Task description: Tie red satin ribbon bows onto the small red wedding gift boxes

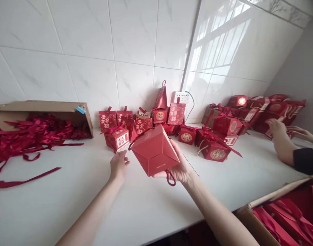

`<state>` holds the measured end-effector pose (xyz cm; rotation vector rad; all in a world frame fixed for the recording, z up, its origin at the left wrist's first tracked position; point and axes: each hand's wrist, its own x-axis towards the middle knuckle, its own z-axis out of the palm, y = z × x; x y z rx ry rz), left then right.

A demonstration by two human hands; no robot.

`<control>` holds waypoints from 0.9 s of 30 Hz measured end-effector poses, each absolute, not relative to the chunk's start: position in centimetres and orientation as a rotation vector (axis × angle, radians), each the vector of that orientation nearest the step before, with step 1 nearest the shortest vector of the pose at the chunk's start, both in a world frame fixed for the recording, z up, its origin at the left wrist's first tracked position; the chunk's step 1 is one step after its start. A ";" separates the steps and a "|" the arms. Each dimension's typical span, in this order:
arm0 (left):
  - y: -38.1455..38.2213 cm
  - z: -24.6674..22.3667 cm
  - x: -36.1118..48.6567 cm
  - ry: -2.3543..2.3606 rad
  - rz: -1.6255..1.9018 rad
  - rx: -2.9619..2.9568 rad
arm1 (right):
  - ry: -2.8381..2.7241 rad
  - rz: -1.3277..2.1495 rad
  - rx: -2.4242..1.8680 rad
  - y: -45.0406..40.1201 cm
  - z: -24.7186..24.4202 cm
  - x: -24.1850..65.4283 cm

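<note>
A red box (156,150) with a dark red cord loop (171,178) hangs tilted above the white table, its folded face toward me. My right hand (180,167) holds it from the right and below, fingers wrapped round its side. To the left, my left hand (118,166) is over the table with its fingers curled in, apart from the held box; what they grip, if anything, is too small to tell. Just beyond it stands a small red box with a ribbon and a white label (122,139).
An open carton (88,119) of red ribbons lies at the left. Red boxes (217,152) stand along the wall near a power strip (181,97). At the right, another person's hands (277,128) touch red packages. A carton (251,215) of red boxes sits lower right.
</note>
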<state>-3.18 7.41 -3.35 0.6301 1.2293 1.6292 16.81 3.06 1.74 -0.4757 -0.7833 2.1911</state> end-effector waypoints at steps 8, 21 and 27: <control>7.8 -3.8 -2.6 1.291 1.492 0.959 | -0.928 1.970 -0.563 -4.7 0.5 19.2; -5.8 2.4 2.9 0.739 1.446 2.942 | -0.721 1.834 -0.516 -12.0 -0.6 19.9; -5.6 3.4 2.1 0.974 1.562 2.798 | -0.551 1.819 -0.554 -12.7 -1.5 20.5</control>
